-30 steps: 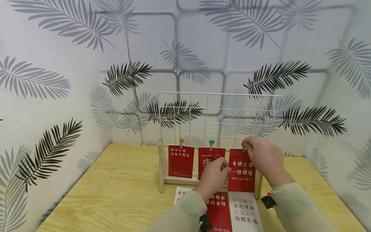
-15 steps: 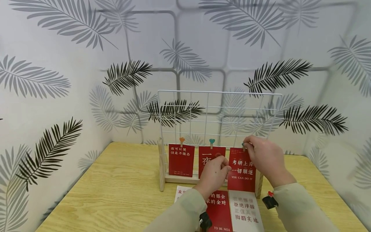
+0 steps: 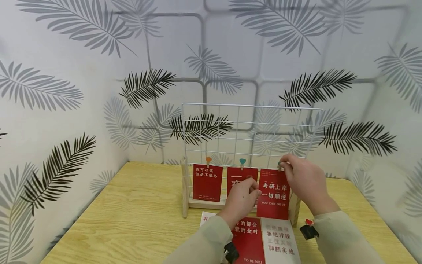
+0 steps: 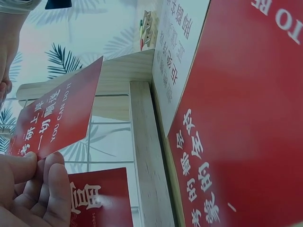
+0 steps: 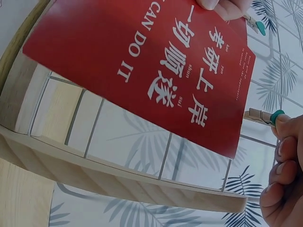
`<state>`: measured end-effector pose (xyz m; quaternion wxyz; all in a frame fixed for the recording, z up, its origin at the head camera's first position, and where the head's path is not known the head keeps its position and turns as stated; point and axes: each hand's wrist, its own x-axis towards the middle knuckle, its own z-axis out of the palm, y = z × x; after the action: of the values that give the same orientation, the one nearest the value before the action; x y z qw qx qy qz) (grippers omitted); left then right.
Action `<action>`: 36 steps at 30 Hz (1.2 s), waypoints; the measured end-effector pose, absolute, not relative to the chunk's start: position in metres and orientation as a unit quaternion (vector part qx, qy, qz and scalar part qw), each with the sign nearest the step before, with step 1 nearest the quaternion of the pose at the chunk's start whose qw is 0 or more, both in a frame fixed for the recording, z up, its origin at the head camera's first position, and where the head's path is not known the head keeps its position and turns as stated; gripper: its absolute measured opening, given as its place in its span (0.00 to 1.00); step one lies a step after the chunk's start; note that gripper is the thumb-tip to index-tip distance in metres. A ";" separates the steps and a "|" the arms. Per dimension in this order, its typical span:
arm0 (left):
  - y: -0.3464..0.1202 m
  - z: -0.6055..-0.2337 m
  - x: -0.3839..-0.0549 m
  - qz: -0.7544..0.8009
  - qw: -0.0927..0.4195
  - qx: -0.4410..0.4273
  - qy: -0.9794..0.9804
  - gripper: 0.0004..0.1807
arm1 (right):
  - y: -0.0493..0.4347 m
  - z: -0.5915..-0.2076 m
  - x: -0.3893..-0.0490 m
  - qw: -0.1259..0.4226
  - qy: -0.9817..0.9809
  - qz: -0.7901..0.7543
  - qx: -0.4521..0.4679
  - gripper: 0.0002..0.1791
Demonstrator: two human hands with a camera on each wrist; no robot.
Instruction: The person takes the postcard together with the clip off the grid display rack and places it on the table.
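Note:
My left hand [image 3: 240, 201] pinches the left edge of a red card [image 3: 273, 211] with white lettering, between thumb and fingers. The card slants in front of the right part of a white wire grid rack [image 3: 236, 138]. My right hand [image 3: 306, 181] pinches a small wooden clothespin [image 5: 259, 116] by its teal heart end, thumb on the heart. Its wooden tip lies right at the card's top edge in the right wrist view. Two more red cards, one at left [image 3: 207, 187] and one in the middle [image 3: 242, 173], hang from the grid by heart clothespins.
The rack stands on wooden feet [image 3: 184, 189] on a yellow wood-grain table [image 3: 132, 212]. In front of it lie a large red card [image 3: 248, 242] and white cards, one at right [image 3: 280, 249]. Leaf-patterned walls enclose the back and sides.
The held card has shifted slightly left and tilted, away from the right hand's clothespin. Both hands stay in nearly the same place, and the head view has moved a little.

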<state>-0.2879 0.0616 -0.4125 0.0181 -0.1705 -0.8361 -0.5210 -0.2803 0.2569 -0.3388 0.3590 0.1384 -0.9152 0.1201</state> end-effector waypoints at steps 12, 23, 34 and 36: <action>0.048 -0.408 -0.282 -0.528 0.004 -0.163 -0.833 0.02 | 0.261 -0.331 -0.268 0.332 -0.926 0.133 0.124 0.04; 0.035 -0.403 -0.277 -0.518 0.007 -0.163 -0.840 0.03 | 0.268 -0.330 -0.261 0.337 -0.922 0.138 0.131 0.04; 0.020 -0.398 -0.273 -0.505 0.013 -0.187 -0.842 0.03 | 0.275 -0.331 -0.254 0.315 -0.929 0.152 0.124 0.07; 0.017 -0.397 -0.273 -0.498 0.019 -0.194 -0.845 0.03 | 0.276 -0.330 -0.253 0.316 -0.928 0.154 0.127 0.06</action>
<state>-0.2728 0.0175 -0.3965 0.0185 -0.1936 -0.8451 -0.4980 -0.2535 0.2759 -0.3297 0.3162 0.1269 -0.9275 0.1536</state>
